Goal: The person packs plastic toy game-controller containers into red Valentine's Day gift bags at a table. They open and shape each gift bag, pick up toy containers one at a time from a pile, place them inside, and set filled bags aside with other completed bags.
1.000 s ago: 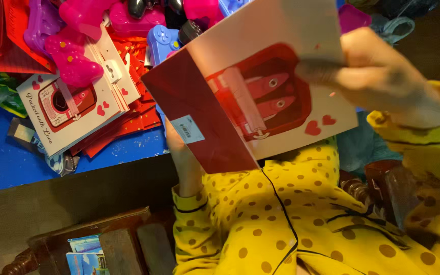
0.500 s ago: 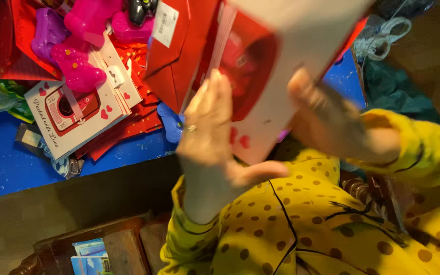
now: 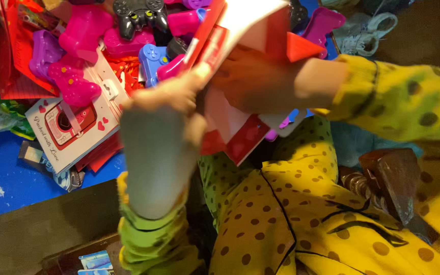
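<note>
Gripping a red-and-white card package (image 3: 230,122), both hands, left (image 3: 166,104) and right (image 3: 260,81); pink toys (image 3: 75,84) nearby.

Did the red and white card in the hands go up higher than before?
Yes. The red and white card rose: it now covers toys on the blue table, where earlier it sat below the table edge.

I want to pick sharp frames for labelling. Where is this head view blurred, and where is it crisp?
Head view: the left hand and right hand are smeared by motion, and the red and white card they grip has soft edges. The heart card on the blue table and the pink moulds read crisper. Lighting is warm, with no strong glare.
</note>
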